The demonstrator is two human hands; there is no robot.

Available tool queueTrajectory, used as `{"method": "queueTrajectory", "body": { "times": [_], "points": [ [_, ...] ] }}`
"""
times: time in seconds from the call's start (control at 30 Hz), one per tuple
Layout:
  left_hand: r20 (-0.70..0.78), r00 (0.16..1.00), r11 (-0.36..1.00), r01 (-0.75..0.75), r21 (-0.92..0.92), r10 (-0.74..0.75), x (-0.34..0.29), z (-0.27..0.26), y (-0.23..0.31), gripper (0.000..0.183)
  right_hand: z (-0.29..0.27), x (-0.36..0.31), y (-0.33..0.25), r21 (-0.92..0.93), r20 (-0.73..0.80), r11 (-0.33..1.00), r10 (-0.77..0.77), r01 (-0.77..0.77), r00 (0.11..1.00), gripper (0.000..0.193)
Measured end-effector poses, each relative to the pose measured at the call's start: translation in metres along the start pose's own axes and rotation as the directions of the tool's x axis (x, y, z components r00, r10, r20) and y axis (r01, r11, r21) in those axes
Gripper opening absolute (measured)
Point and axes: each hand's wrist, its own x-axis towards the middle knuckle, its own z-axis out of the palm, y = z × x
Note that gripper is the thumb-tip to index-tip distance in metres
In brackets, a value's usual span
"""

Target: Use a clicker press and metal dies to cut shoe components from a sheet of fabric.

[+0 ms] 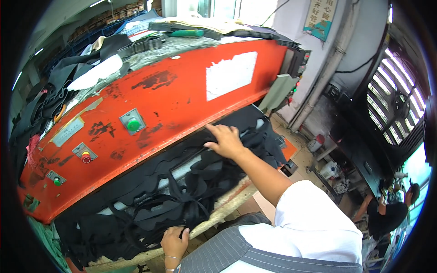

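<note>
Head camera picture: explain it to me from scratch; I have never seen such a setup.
There is no robot: these are a person's own bare hands, seen from a camera worn on the head and looking down. Its fisheye lens bends straight edges near the rim. A big orange-red machine crosses the view, with a green button on its front. Below it, tangled black pieces lie on a pale board. The right hand reaches over them, fingers spread, near the machine's lower edge, gripping nothing visible. The left hand is at their near edge; whether it grips them is unclear.
</note>
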Motion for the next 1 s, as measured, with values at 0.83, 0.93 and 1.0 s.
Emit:
{"method": "queueTrajectory", "body": {
  "times": [0.83, 0.93, 1.0],
  "points": [
    [-0.306, 0.952, 0.990, -0.031, -0.136, -0.012, 0.006, -0.061, -0.004, 0.009, -0.125, -0.149, 0.083, 0.100, -0.225, 0.988, 0.138, -0.118, 0.965, 0.026],
    [-0.354, 0.923, 0.984, -0.174, -0.037, 0.150, 0.088, -0.036, -0.028, 0.015, -0.049, -0.101, 0.049, 0.115, -0.075, 0.990, -0.071, 0.079, 0.995, 0.023],
    [-0.348, 0.917, 0.980, -0.197, 0.023, 0.193, 0.138, -0.005, -0.047, 0.022, -0.003, -0.071, 0.037, 0.120, 0.021, 0.987, -0.107, 0.104, 0.994, 0.024]
  ]
}}
